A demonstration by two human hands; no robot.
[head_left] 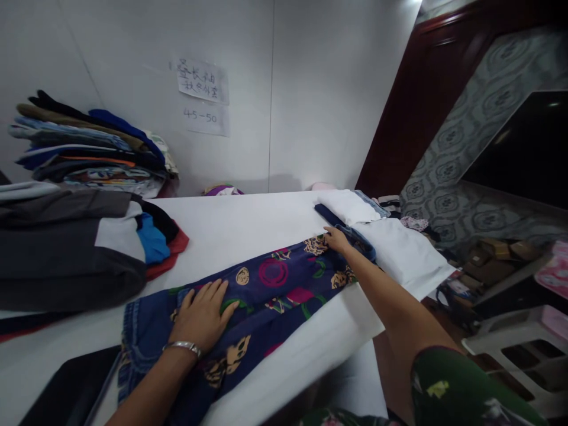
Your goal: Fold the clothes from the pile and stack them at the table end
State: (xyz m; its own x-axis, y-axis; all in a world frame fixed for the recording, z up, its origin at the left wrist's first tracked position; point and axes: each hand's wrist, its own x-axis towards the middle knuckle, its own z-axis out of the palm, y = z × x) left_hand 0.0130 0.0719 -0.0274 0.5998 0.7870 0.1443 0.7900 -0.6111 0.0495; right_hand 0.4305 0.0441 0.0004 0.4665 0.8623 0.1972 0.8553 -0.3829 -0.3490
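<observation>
A navy garment point(275, 278) with beige, magenta and green printed shapes lies stretched across the white table point(231, 228). Denim trim shows at both ends, but its exact kind is unclear. My left hand point(199, 316), with a silver bracelet at the wrist, rests flat on the garment's left part, fingers spread. At the far right end, my right hand point(338, 239) touches the cloth beside a denim band, its fingers reaching out along the upper edge. Part of the garment's near edge disappears below my left forearm.
Dark and grey clothes point(66, 242) lie heaped at left, before a tall folded stack point(102, 151). White packages point(399, 251) lie at right. Handwritten papers point(204, 97) hang on the wall. A white plastic stool point(523, 349) stands on the floor to the right.
</observation>
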